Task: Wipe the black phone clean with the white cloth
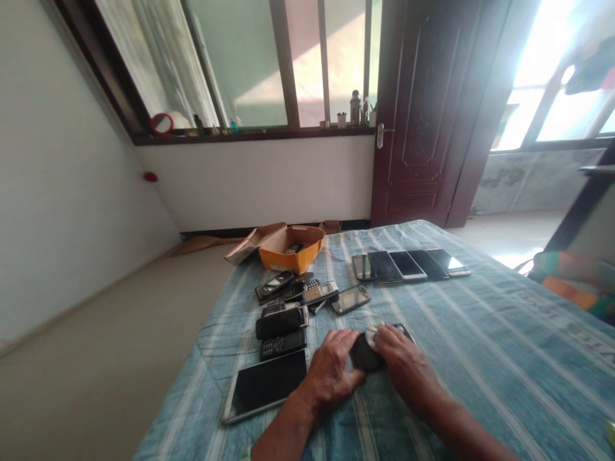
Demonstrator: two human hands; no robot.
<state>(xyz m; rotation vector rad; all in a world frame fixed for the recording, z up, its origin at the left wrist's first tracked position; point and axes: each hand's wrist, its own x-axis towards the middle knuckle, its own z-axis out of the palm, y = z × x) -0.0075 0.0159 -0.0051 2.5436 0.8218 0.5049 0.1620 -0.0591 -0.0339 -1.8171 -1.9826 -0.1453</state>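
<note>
My left hand (331,371) rests on the blue striped cloth (480,346) and steadies a dark phone (366,357) lying flat between my hands. My right hand (408,365) presses a small white cloth wad (373,334) against the top of that phone, fingers bunched around it. Just left of my left hand lies a large tablet (266,384) with a dark screen.
A heap of old keypad phones (293,301) sits beyond the tablet. A row of several smartphones (408,264) lies further back. An open orange cardboard box (291,246) stands at the far edge. Beyond are a dark door (423,109) and a window sill with bottles (355,109).
</note>
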